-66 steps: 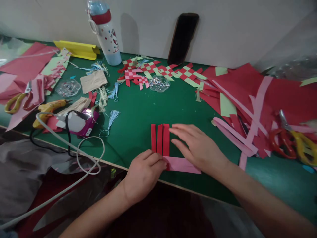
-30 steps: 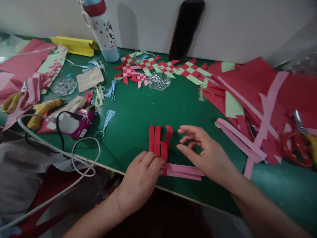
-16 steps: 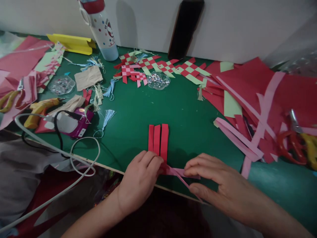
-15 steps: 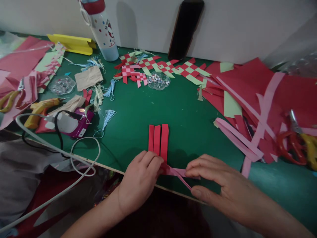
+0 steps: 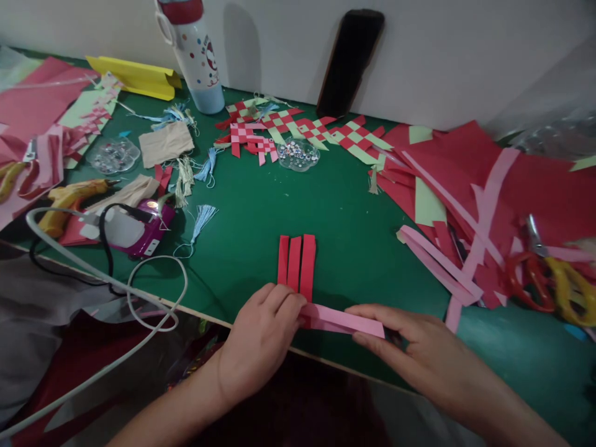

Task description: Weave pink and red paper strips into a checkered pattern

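Observation:
Three red paper strips point(image 5: 295, 261) lie side by side near the front edge of the green table, pointing away from me. My left hand point(image 5: 267, 338), fingers closed, holds their near ends where a pink paper strip point(image 5: 347, 320) crosses them. The crossing itself is mostly hidden beneath those fingers. Running out to the right, the pink strip looks doubled, one layer over another. My right hand point(image 5: 412, 357) has thumb and fingers closed around its right end.
Woven paper fish point(image 5: 279, 121), a dish of googly eyes point(image 5: 298, 154), a phone point(image 5: 351, 62) and a bottle point(image 5: 198, 62) line the back. Scissors point(image 5: 542, 273) and red paper point(image 5: 535, 186) lie right. A glue gun point(image 5: 69, 205), white cable point(image 5: 135, 292) and blue tassel point(image 5: 201, 223) are left.
The upper layer of the pink strip has come down flat over the lower one, its broad side now up. My right hand has moved slightly right and its fingers have closed on the end.

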`<action>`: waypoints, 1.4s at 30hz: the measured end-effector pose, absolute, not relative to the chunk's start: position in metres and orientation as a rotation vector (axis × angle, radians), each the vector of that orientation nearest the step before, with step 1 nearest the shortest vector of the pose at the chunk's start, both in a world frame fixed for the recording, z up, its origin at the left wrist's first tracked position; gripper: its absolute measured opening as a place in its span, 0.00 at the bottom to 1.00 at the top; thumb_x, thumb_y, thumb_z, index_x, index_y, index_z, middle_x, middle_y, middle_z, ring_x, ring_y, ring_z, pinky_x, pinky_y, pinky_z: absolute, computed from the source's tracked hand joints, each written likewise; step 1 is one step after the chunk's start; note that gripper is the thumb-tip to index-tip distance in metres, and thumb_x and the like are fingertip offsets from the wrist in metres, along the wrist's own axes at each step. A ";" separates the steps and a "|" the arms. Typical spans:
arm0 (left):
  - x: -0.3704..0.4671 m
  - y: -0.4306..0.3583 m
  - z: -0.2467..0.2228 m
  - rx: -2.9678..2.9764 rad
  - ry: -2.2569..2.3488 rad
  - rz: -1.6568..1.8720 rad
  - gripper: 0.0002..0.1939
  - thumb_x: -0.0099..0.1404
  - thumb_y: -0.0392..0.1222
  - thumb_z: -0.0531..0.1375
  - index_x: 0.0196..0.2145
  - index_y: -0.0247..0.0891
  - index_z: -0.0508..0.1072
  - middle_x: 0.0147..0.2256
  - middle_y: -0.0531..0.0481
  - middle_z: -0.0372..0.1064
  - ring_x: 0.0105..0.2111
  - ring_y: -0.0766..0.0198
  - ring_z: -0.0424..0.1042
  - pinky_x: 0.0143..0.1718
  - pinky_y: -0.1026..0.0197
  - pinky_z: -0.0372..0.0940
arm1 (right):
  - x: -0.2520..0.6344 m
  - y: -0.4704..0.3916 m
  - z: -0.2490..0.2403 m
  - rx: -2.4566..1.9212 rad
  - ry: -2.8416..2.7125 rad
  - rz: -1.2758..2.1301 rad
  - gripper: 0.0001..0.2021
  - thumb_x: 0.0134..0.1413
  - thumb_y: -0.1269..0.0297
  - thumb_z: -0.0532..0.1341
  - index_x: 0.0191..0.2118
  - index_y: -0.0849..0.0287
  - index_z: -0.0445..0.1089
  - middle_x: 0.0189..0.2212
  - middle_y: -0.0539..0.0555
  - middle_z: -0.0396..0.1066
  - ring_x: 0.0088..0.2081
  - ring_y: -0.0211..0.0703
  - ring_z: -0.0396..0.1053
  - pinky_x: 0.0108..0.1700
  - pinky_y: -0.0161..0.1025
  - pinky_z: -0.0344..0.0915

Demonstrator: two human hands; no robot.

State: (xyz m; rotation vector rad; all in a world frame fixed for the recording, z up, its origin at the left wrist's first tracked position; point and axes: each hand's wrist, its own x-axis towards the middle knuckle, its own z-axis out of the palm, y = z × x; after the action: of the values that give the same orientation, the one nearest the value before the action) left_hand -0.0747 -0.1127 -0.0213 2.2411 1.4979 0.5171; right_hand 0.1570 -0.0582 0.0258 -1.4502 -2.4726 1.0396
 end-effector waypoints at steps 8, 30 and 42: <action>-0.076 -0.114 -0.024 2.258 1.499 0.515 0.12 0.68 0.30 0.55 0.49 0.37 0.65 0.40 0.49 0.69 0.38 0.57 0.67 0.43 0.52 0.67 | 0.146 -0.052 0.036 -0.915 -2.579 1.205 0.14 0.62 0.69 0.53 0.47 0.51 0.73 0.34 0.51 0.77 0.36 0.40 0.74 0.37 0.38 0.70; -0.081 -0.116 -0.025 2.284 1.468 0.574 0.28 0.69 0.30 0.53 0.63 0.48 0.55 0.37 0.50 0.64 0.35 0.60 0.64 0.38 0.56 0.68 | 0.104 -0.010 0.025 -1.514 -2.498 1.005 0.13 0.59 0.65 0.51 0.46 0.53 0.68 0.24 0.47 0.74 0.21 0.38 0.69 0.24 0.35 0.58; -0.081 -0.113 -0.026 2.288 1.420 0.601 0.10 0.71 0.33 0.52 0.47 0.37 0.68 0.38 0.47 0.67 0.36 0.59 0.65 0.40 0.54 0.67 | 0.098 0.013 0.022 -1.372 -2.386 1.057 0.16 0.65 0.57 0.49 0.52 0.55 0.66 0.33 0.52 0.76 0.32 0.41 0.74 0.32 0.36 0.66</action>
State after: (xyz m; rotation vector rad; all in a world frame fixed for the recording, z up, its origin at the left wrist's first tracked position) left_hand -0.0813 -0.1134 -0.0257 2.2879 1.4196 0.6015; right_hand 0.0980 0.0126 0.0220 -1.3717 -2.3856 1.0573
